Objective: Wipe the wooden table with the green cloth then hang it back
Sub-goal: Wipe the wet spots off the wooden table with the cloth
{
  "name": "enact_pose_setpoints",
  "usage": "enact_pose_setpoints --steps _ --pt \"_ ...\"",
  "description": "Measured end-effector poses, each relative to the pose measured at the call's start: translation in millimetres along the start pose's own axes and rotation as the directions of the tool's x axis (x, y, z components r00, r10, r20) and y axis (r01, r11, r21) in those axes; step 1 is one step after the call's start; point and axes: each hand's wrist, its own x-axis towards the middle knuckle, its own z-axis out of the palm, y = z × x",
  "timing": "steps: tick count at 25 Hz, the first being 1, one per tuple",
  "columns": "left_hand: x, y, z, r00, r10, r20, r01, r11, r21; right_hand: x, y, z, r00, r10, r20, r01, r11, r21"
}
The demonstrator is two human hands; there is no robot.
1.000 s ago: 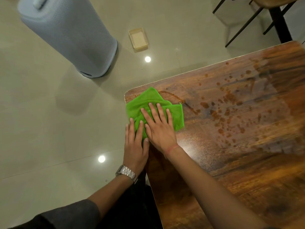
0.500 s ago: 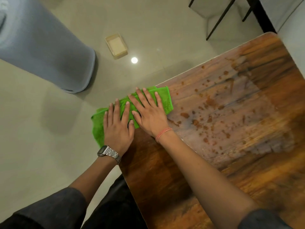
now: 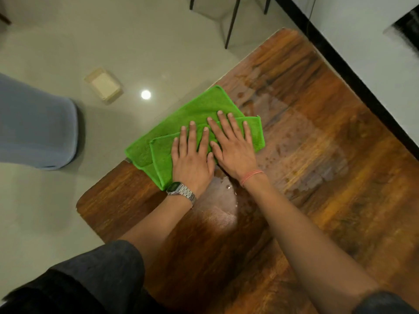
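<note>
The green cloth [image 3: 195,114] lies folded on the wooden table [image 3: 317,177], at its left edge, with one corner poking slightly past the edge. My left hand [image 3: 191,159], with a metal watch on the wrist, presses flat on the cloth's near part. My right hand [image 3: 233,150], with a red thread at the wrist, lies flat beside it on the cloth's right part, thumb touching the left hand. The fingers of both hands are spread. A wet smear [image 3: 223,207] shines on the wood just behind my wrists.
A grey-blue cylindrical appliance [image 3: 34,128] stands on the tiled floor to the left. A small beige tray [image 3: 104,86] lies on the floor beyond it. Black chair legs [image 3: 231,23] stand past the table's far end. A black skirting [image 3: 340,64] and white wall run along the table's right side.
Both hands slid the cloth from the table's near corner farther along the left edge and onto the top. The dark droplets seen earlier are smeared into a wet film.
</note>
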Motion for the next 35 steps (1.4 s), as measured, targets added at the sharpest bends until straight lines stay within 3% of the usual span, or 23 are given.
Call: enact_pose_setpoints --steps 7,14,17,22,23,28,35 --pt "77 86 14 0.953 0.298 0.052 -0.298 0.955 -0.009 -1 109 -21 0.967 0.255 -0.015 -0.254 0.965 0.063" --pt "152 124 16 0.778 0.615 0.127 -0.628 0.765 0.142 -28 148 -33 0.849 0.528 -0.016 -0.511 0.83 0.225" --pt "194 121 15 0.774 0.62 0.13 -0.633 0.757 0.161 -86 163 -35 0.756 0.646 -0.106 -0.587 0.74 0.328" --pt "256 120 5 0.85 0.52 0.085 -0.527 0.838 0.141 -240 195 -6 0.418 0.909 -0.012 -0.854 0.397 0.338" --pt "266 121 4 0.866 0.495 0.073 -0.501 0.857 0.121 -256 196 1 0.387 0.922 0.002 -0.876 0.367 0.313" --pt "315 151 0 0.904 0.422 0.068 -0.42 0.907 -0.039 -267 191 16 0.396 0.918 -0.031 -0.886 0.39 0.25" --pt "375 205 -13 0.865 0.486 0.125 -0.484 0.874 -0.048 -265 192 21 0.391 0.917 -0.073 -0.882 0.397 0.254"
